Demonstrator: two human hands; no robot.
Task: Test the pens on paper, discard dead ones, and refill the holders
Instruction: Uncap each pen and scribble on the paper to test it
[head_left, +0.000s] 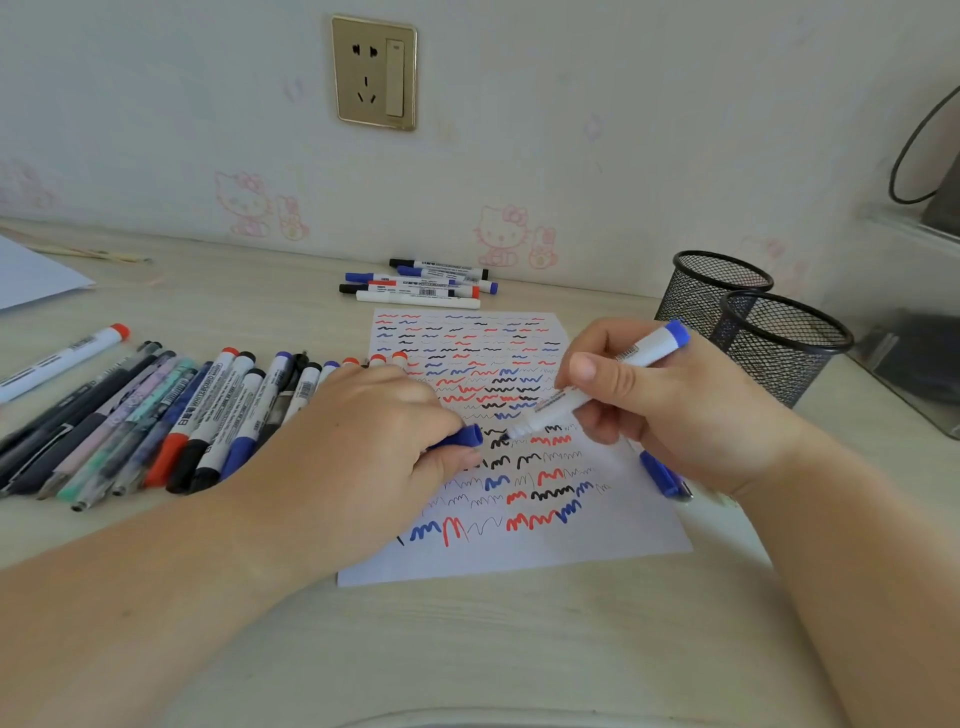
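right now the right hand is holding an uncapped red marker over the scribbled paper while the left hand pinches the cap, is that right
Not quite: the marker in the right hand is blue, not red, as its blue end plug shows in the head view. The rest holds: it is uncapped, its tip sits over the scribbled paper, and the left hand pinches the blue cap.

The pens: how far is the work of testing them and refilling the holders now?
Done: the paper is nearly full of red, blue and black scribbles, and a small group of markers lies apart near the wall. In hand: the right hand holds a blue marker, uncapped, tip at the paper; the left hand grips its cap. Left: a long row of pens waits, and nothing shows in the two mesh holders.
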